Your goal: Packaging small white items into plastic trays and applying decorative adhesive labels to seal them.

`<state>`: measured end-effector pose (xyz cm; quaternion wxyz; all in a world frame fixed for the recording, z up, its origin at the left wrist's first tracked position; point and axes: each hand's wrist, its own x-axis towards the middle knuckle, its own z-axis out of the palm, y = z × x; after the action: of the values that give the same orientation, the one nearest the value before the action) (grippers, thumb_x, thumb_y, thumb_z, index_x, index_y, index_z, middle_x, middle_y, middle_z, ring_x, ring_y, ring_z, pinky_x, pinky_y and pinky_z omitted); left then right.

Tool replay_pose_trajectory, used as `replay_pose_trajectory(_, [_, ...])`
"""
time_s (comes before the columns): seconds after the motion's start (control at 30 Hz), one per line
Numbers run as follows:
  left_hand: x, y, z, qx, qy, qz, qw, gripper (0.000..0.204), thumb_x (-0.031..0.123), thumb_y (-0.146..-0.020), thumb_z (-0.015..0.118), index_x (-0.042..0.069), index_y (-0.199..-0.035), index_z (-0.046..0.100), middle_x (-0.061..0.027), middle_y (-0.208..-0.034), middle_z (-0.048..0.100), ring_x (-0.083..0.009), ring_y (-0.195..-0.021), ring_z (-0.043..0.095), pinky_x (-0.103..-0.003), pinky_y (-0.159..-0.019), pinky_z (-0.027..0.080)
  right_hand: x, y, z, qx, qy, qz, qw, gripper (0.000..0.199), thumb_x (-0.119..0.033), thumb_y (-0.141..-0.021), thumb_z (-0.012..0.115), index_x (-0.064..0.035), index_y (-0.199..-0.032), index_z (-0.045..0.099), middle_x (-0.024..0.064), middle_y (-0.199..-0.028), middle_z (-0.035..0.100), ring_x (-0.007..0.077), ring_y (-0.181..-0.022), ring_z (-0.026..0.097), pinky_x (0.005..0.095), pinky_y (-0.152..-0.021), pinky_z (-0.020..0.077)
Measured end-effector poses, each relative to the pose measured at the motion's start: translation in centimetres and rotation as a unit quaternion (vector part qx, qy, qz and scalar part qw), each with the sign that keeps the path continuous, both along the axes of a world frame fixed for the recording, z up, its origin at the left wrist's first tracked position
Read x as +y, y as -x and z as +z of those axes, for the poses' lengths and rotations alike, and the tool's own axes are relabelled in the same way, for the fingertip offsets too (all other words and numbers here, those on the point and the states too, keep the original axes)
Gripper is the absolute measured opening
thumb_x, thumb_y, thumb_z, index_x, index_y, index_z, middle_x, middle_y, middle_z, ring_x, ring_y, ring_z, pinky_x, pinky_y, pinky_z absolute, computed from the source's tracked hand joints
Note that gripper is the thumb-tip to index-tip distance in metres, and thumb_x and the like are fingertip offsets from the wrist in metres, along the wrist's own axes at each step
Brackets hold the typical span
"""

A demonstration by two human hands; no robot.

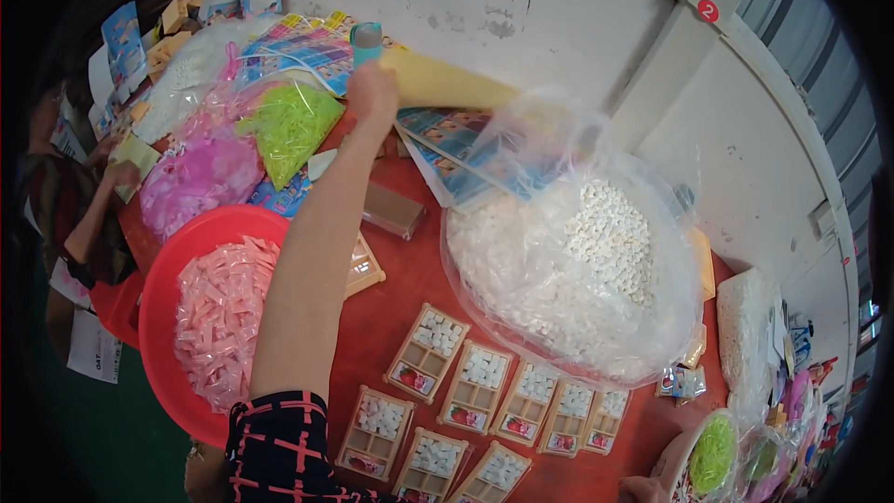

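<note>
One left hand (371,93) stretches far across the red table (391,307), seemingly closed on a pale yellow sheet (447,82); right hand (641,490) barely visible, grip unclear.

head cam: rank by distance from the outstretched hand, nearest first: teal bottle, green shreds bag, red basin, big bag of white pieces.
From the left hand:
1. teal bottle, just above it.
2. green shreds bag, just to its left.
3. big bag of white pieces, lower right.
4. red basin, lower left.
3 and 4 are close.

Packing workshop: red table (391,303), bulk bag of white pieces (577,270), compartment trays (426,352).
</note>
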<state>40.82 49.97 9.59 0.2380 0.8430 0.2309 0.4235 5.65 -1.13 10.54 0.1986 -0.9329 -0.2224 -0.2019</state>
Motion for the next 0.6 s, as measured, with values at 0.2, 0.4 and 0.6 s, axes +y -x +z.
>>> replay_pose_trajectory(0.2, [-5.3,4.8,7.5,-0.313,0.04,-0.136,0.939,0.013,0.003,-0.076,0.056,0.003,-0.087,0.062,-0.0169,-0.077,0.063,-0.0328,-0.076,0.062,-0.038,-0.068,0.049,5.2,-9.6,3.0,0.117,-0.376,0.02,0.919,0.011,-0.007,-0.078,0.058,0.0016,-0.086,0.058,0.0059,-0.074,0.056,0.011,-0.069,0.051,0.0225,-0.059,0.0397])
replay_pose_trajectory(0.4, [-16.0,13.1,3.3,-0.301,-0.23,-0.439,0.815,0.025,-0.011,-0.068,0.053,0.003,-0.087,0.061,-0.0123,-0.105,0.061,-0.0289,-0.106,0.055,-0.036,-0.087,0.047,13.2,-23.9,7.8,0.347,-0.758,0.361,0.419,0.084,-0.055,-0.076,0.059,-0.0011,-0.133,0.03,0.0169,-0.135,0.037,0.0338,-0.122,0.038,0.0514,-0.101,0.0311])
replay_pose_trajectory(0.6, [-19.5,17.0,-0.2,-0.221,-0.245,-0.461,0.824,0.027,0.002,-0.069,0.06,0.003,-0.096,0.057,-0.0176,-0.12,0.05,-0.0321,-0.113,0.049,-0.035,-0.088,0.045,7.1,-27.2,3.3,0.175,-0.795,0.123,0.567,0.03,-0.005,-0.084,0.055,-0.0005,-0.114,0.051,0.0151,-0.108,0.058,0.0284,-0.099,0.057,0.0417,-0.087,0.0488])
